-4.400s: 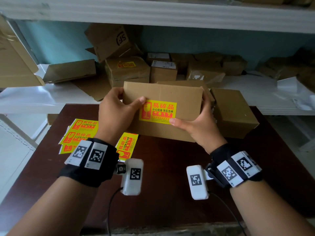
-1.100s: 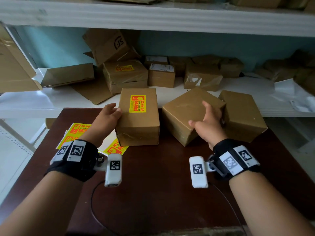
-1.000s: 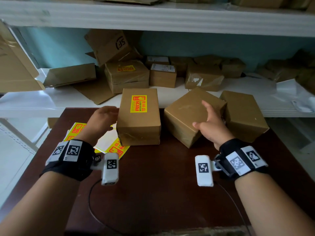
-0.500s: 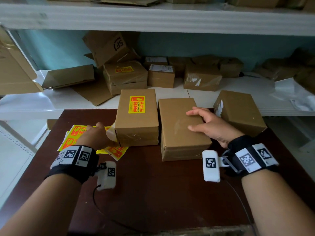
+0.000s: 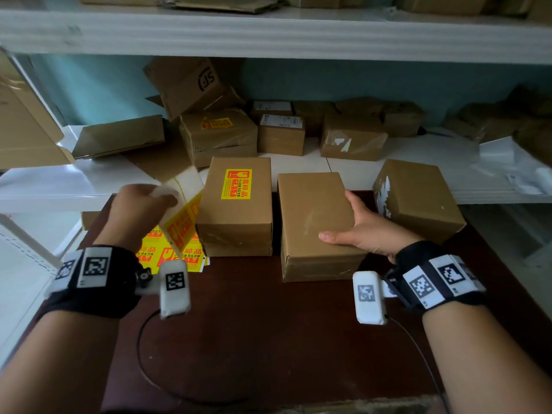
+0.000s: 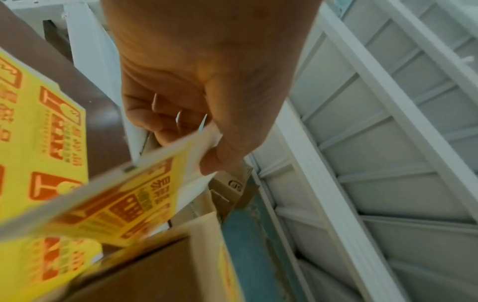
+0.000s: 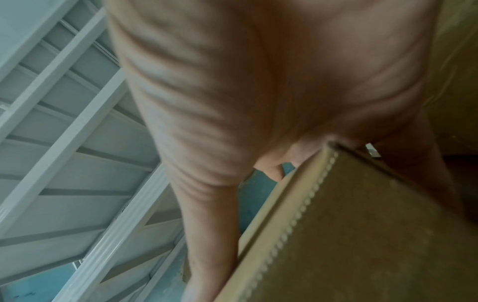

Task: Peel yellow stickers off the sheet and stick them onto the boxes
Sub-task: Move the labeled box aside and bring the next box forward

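Observation:
My left hand (image 5: 143, 204) pinches a sticker sheet (image 5: 182, 222) by its white upper end and holds it lifted beside the stickered box (image 5: 237, 204); the same sheet (image 6: 124, 204) hangs from thumb and fingers in the left wrist view. That box carries a yellow sticker (image 5: 237, 184) on top. My right hand (image 5: 358, 231) grips the right side of a plain brown box (image 5: 313, 216) on the table, thumb on its top. The right wrist view shows the box edge (image 7: 336, 224) under the palm. More yellow sheets (image 5: 167, 255) lie on the table below the left hand.
A third brown box (image 5: 418, 201) stands at the right of the dark wooden table (image 5: 268, 339). Behind runs a white shelf (image 5: 74, 180) with several cardboard boxes (image 5: 221, 135) and flattened cartons. Cables trail from both wrist cameras over the table's front.
My left hand has picked a sticker sheet up off the pile and raised it. The right hand has slid down the plain box's right side, and the box lies square beside the stickered one.

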